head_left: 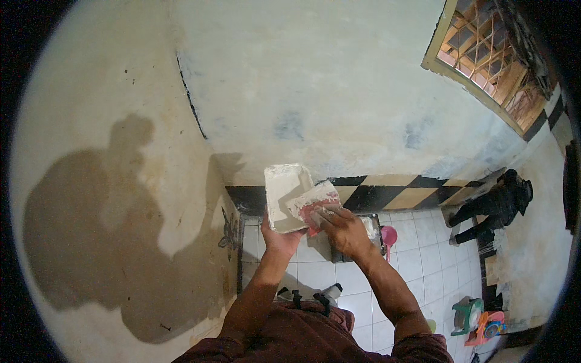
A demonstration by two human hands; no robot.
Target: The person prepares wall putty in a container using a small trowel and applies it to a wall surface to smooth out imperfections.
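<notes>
A white, putty-smeared rectangular tray (281, 187) rests in my left hand (279, 239), which grips it by the lower end. In my right hand (344, 231) is a wide putty spreader (308, 199) with a pale, crusted blade and a red part under my fingers. The blade lies over the right side of the tray, and my fingertips cover part of it. Both hands are in front of a pale patchy wall (296, 85), above the checkered band (405, 190) along its foot.
A person in dark clothes (493, 202) is at the right wall. Below my hands are a dark box-like object (378, 242) and a pink dipper (388, 235) on white tiles (423, 266). Green and pink plastic items (472, 317) stand lower right; a barred window (484, 54) is upper right.
</notes>
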